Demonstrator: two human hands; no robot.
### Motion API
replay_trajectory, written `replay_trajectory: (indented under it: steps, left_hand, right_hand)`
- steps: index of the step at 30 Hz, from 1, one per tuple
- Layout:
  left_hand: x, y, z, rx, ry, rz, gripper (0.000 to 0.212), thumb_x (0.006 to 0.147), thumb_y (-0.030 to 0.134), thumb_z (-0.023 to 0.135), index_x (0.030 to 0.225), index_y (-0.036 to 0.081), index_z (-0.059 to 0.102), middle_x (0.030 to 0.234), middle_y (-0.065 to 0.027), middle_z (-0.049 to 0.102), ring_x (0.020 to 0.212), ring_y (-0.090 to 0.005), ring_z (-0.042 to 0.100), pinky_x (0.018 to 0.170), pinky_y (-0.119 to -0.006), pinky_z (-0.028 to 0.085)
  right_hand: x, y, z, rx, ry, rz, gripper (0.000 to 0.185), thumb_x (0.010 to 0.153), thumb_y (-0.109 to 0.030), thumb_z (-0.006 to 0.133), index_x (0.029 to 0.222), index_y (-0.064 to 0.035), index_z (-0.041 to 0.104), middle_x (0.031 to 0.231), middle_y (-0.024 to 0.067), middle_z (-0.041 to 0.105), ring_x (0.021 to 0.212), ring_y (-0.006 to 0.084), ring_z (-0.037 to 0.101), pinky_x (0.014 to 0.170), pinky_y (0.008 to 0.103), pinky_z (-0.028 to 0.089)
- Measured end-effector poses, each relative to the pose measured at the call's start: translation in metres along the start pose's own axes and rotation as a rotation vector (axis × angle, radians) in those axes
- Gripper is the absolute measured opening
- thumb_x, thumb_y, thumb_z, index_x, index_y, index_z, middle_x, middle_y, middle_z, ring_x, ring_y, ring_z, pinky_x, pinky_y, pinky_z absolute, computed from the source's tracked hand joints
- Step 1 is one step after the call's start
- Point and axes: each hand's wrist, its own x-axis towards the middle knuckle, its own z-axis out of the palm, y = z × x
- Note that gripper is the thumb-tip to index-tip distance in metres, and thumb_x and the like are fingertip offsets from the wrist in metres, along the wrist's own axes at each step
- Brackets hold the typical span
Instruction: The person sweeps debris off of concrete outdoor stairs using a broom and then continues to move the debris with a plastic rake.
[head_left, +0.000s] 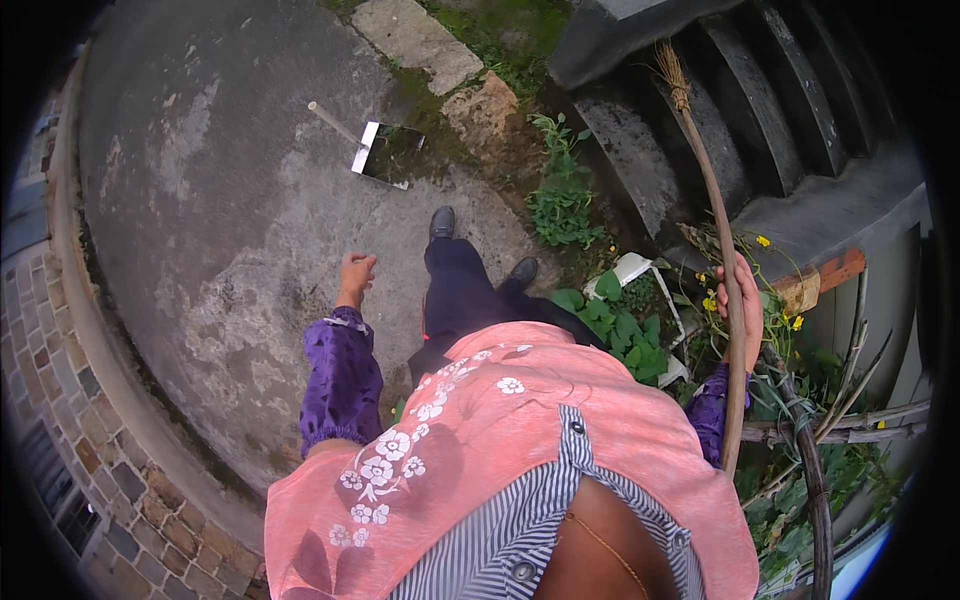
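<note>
On the right, my right hand (746, 307) is wrapped around the long wooden handle of a broom (712, 180). The broom's tied bristle head (673, 81) points away from me, over the concrete steps, and the near end of its handle passes by my right sleeve. My left hand (356, 277) hangs at my side over the concrete ground, its fingers loosely curled and nothing in it. Ahead of it lies a metal dustpan (365, 148) with a stick handle (334, 122), set on the ground beside a mossy patch.
Concrete steps (720, 142) rise at the upper right. Stone blocks (420, 45) and leafy weeds (562, 187) border the ground. A white broken container (634, 266) with plants stands near my feet. Branches (802, 435) and yellow flowers crowd the right; a curb (127, 360) curves along the left.
</note>
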Motion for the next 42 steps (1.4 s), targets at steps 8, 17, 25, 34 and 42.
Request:
replay_trajectory:
  steps: [8, 17, 25, 34, 42]
  left_hand:
    - [0.147, 0.133, -0.046, 0.116, 0.113, 0.307, 0.047, 0.081, 0.023, 0.076, 0.118, 0.003, 0.053, 0.097, -0.0111, 0.063, 0.068, -0.0172, 0.058, 0.053, -0.032, 0.047]
    - [0.165, 0.156, -0.007, 0.260, -0.392, 0.070, 0.034, 0.087, 0.026, 0.067, 0.114, 0.009, 0.056, 0.096, -0.0056, 0.061, 0.066, -0.0185, 0.062, 0.051, -0.032, 0.047]
    - [0.150, 0.196, 0.019, 0.388, -0.570, 0.102, 0.025, 0.090, 0.025, 0.063, 0.108, 0.010, 0.056, 0.092, -0.0056, 0.062, 0.064, -0.0192, 0.063, 0.053, -0.033, 0.050]
    - [0.185, 0.202, 0.032, 0.480, -0.520, 0.219, 0.021, 0.086, 0.026, 0.068, 0.094, 0.008, 0.060, 0.073, -0.0029, 0.058, 0.057, -0.0150, 0.055, 0.048, -0.032, 0.044]
    - [0.112, 0.232, 0.127, 0.666, -0.694, 0.769, 0.032, 0.081, 0.019, 0.073, 0.105, 0.003, 0.059, 0.089, -0.0103, 0.065, 0.083, -0.0227, 0.062, 0.078, -0.035, 0.051]
  right_hand:
    - [0.002, -0.038, 0.112, -0.109, 0.075, 0.071, 0.056, 0.097, -0.023, 0.054, 0.147, -0.0090, 0.033, 0.097, 0.0096, 0.062, 0.053, 0.0101, 0.054, 0.037, 0.0224, 0.040]
    - [0.036, -0.027, 0.163, 0.206, 0.099, 0.072, 0.062, 0.093, -0.016, 0.059, 0.148, -0.0137, 0.030, 0.100, 0.0113, 0.061, 0.056, 0.0131, 0.056, 0.039, 0.0246, 0.040]
    - [-0.031, -0.051, 0.187, 0.135, 0.238, -0.027, 0.069, 0.085, -0.005, 0.059, 0.148, -0.0111, 0.032, 0.096, 0.0122, 0.063, 0.053, 0.0106, 0.055, 0.042, 0.0230, 0.040]
    - [-0.205, -0.033, 0.244, -0.150, 0.399, 0.194, 0.075, 0.074, 0.001, 0.059, 0.145, -0.0103, 0.040, 0.088, 0.0067, 0.059, 0.048, 0.0097, 0.053, 0.042, 0.0228, 0.043]
    - [-0.151, -0.025, 0.287, -0.333, -0.054, 0.381, 0.069, 0.080, -0.005, 0.061, 0.145, -0.0098, 0.039, 0.086, 0.0059, 0.061, 0.052, 0.0094, 0.054, 0.048, 0.0247, 0.043]
